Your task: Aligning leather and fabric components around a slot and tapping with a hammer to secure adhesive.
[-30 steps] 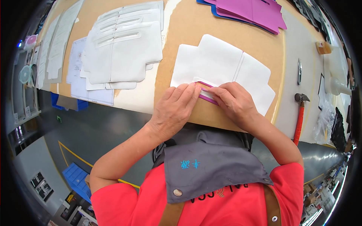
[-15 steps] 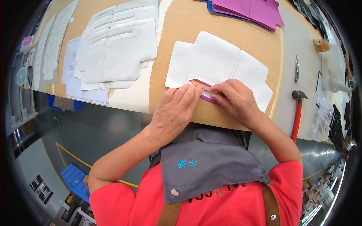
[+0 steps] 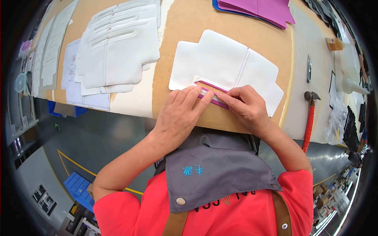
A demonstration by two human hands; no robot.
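Note:
A white panel (image 3: 212,55) with stepped corners and a stitched line lies on the brown work surface before me. Near its lower edge is a long slot bordered by a purple strip (image 3: 219,103) with white showing along its inner side. My left hand (image 3: 177,112) rests with fingers stretched over the left part of this strip, pressing it down; its index fingertip sits apart from the others. On the right, thumb and bent fingers of my right hand (image 3: 248,106) pinch at the strip's edge. Part of the strip is hidden under the fingers.
Left of me lies a stack of similar white panels (image 3: 122,59) on printed paper sheets (image 3: 88,100). Purple panels (image 3: 256,11) lie at the far edge. A hammer (image 3: 310,114), a small metal tool (image 3: 309,69) and a plastic bag (image 3: 336,122) are at the right.
My left index finger has slid right along the strip, away from the other fingers. My right hand has shifted slightly right, and its thumb now lies higher, against the strip's edge.

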